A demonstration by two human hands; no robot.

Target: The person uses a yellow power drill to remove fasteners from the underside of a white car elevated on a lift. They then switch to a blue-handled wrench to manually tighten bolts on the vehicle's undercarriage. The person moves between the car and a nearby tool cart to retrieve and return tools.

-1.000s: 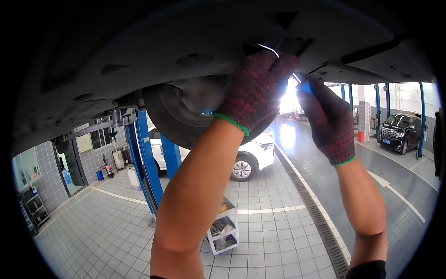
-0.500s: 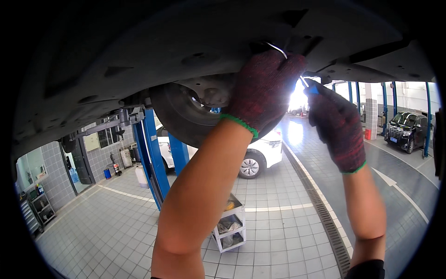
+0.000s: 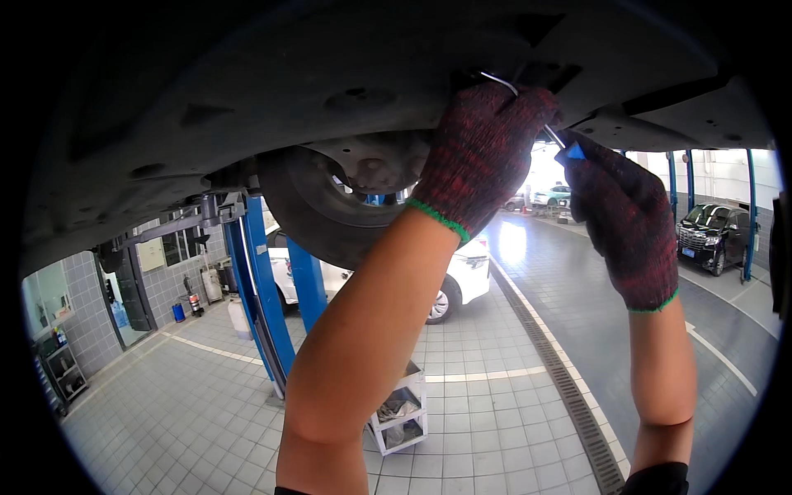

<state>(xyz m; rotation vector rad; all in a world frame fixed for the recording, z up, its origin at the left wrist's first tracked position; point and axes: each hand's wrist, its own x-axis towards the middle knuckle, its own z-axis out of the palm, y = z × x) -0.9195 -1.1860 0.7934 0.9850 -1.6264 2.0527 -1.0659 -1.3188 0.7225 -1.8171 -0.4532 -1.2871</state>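
The dark underbody panel [image 3: 363, 74] of a raised car spans the top, with a tire [image 3: 301, 214] hanging below it. My left hand [image 3: 487, 157], in a dark red knit glove with a green cuff, is closed round the shaft of a bent metal tool [image 3: 553, 135]; the tool's bent end touches a dark recess in the panel. My right hand [image 3: 623, 219], gloved the same way, grips that tool's blue handle [image 3: 575, 151], lower and to the right. The recess's inside is too dark to make out.
Blue lift posts [image 3: 264, 280] stand left, near a white car [image 3: 466, 276] and a small shelved cart [image 3: 406, 429]. A floor drain [image 3: 561, 384] runs along the right. A black van [image 3: 705, 235] is parked far right; a tool rack [image 3: 62, 371] stands far left.
Both hands and the tool have moved right in the view. The tire's hub shows more clearly than a second ago, and a distant car now shows in the bright opening behind the hands.
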